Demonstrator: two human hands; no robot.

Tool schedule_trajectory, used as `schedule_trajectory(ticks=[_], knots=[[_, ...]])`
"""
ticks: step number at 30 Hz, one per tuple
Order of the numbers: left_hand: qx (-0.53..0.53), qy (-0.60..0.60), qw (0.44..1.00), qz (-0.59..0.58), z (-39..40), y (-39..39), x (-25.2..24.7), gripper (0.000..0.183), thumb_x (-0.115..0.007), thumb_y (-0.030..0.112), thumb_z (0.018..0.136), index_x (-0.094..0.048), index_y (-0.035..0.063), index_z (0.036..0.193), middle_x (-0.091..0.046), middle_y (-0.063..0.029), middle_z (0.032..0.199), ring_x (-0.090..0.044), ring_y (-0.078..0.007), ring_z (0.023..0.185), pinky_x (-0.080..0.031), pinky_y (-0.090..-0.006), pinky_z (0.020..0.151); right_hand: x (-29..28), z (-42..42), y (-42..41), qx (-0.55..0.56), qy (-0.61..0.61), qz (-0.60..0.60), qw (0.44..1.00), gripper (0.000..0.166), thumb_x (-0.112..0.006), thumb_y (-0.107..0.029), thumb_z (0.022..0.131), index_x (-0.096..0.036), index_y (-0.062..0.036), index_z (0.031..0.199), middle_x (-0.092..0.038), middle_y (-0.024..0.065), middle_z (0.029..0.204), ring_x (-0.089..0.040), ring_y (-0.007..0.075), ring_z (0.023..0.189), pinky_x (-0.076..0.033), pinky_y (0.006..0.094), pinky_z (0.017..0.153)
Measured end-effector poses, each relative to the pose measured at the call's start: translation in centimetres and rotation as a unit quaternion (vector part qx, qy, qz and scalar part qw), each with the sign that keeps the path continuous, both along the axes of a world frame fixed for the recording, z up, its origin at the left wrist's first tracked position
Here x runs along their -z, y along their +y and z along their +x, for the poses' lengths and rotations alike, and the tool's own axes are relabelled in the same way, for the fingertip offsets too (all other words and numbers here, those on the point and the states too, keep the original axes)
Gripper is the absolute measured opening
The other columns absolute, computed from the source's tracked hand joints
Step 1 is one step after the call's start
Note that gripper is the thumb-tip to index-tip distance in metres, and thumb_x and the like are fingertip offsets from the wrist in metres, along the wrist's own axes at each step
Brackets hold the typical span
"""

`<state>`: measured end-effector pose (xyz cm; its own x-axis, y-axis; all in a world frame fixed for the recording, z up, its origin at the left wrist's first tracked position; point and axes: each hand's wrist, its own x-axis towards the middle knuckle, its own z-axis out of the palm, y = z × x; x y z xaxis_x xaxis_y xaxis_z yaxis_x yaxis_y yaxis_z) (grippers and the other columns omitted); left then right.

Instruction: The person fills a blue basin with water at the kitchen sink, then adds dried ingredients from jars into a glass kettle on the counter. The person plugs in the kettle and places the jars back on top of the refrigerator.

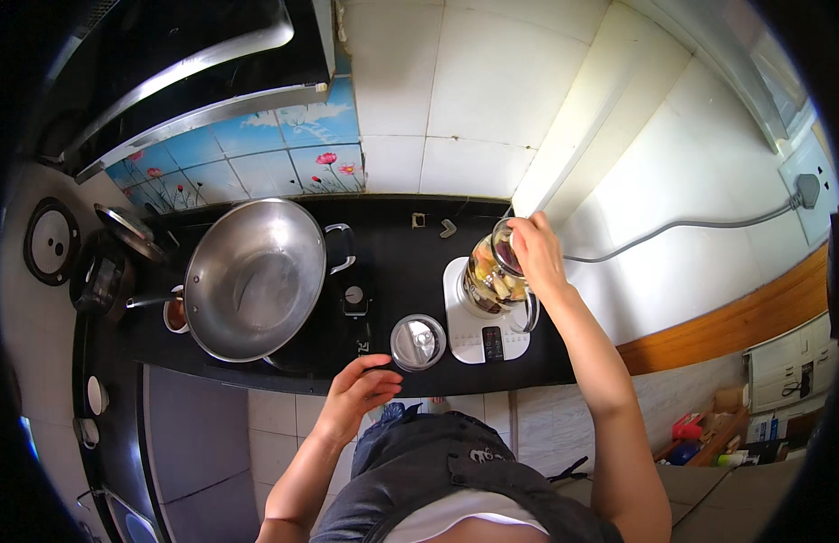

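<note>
A glass electric kettle [497, 278] filled with pieces of food stands on a white base [463, 339] with a dark control panel. My right hand [538, 254] is at the kettle's top, gripping a round glass piece with a rim [506, 248] that sits at its mouth; whether this is a lid or a strainer, I cannot tell. A round clear lid [417, 341] lies on the black countertop, left of the base. My left hand [365, 390] is just left of that lid, at the counter's front edge, fingers apart and holding nothing.
A large steel wok [256, 278] sits on the stove at the left, its handle over a small bowl [176, 315]. Farther left are a rice cooker [102, 282] and a pot lid [131, 231]. A grey power cord [670, 227] runs to a wall socket [806, 190] at the right.
</note>
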<state>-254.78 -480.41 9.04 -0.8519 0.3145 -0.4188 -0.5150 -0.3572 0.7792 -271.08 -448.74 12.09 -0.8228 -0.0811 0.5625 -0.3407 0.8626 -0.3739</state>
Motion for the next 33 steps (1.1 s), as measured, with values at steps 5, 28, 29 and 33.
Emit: schedule_trajectory(ticks=[5,28,29,33], knots=[[-0.083,-0.066,0.994,-0.009,2.2,-1.9,2.2,0.025,-0.047,0.015,0.092,-0.052,0.0099,0.116,-0.063,-0.0075,0.099,-0.061,-0.0169,0.09,-0.048,-0.0294,0.081,0.0,0.8,-0.5,0.013,-0.034,0.045,0.998,0.013,-0.056,-0.005,0.083,-0.062,-0.0033,0.093,-0.054,0.0146,0.087,-0.057,0.035,0.08,-0.046,0.0421,0.068],[-0.181,-0.306,0.912,-0.204,14.4,-9.8,22.8,0.027,-0.049,0.011,0.083,-0.056,0.0037,0.109,-0.066,-0.0141,0.086,-0.065,-0.0196,0.072,-0.053,-0.0266,0.061,-1.6,10.8,-0.9,0.07,0.119,-0.183,0.973,0.026,-0.054,0.0,0.086,-0.053,0.0017,0.112,-0.057,0.0077,0.092,-0.05,0.0135,0.073,-0.043,0.0257,0.067],[-0.205,-0.332,0.896,-0.21,16.2,-10.6,25.5,0.025,-0.049,0.009,0.083,-0.056,0.0026,0.107,-0.066,-0.016,0.082,-0.065,-0.0218,0.065,-0.054,-0.0293,0.054,-0.5,13.1,-0.8,0.079,0.074,-0.238,0.965,0.023,-0.053,0.0,0.087,-0.053,0.0028,0.109,-0.058,0.0068,0.09,-0.05,0.0124,0.07,-0.043,0.0254,0.063],[-0.217,-0.464,0.837,-0.193,23.1,-13.3,32.6,0.02,-0.052,0.012,0.085,-0.056,0.0027,0.103,-0.066,-0.0172,0.076,-0.064,-0.0259,0.057,-0.052,-0.0337,0.045,5.8,18.7,-1.1,0.074,-0.071,-0.198,0.975,0.023,-0.054,0.001,0.082,-0.055,-0.0006,0.105,-0.056,0.0053,0.071,-0.05,0.0126,0.059,-0.041,0.0276,0.054]])
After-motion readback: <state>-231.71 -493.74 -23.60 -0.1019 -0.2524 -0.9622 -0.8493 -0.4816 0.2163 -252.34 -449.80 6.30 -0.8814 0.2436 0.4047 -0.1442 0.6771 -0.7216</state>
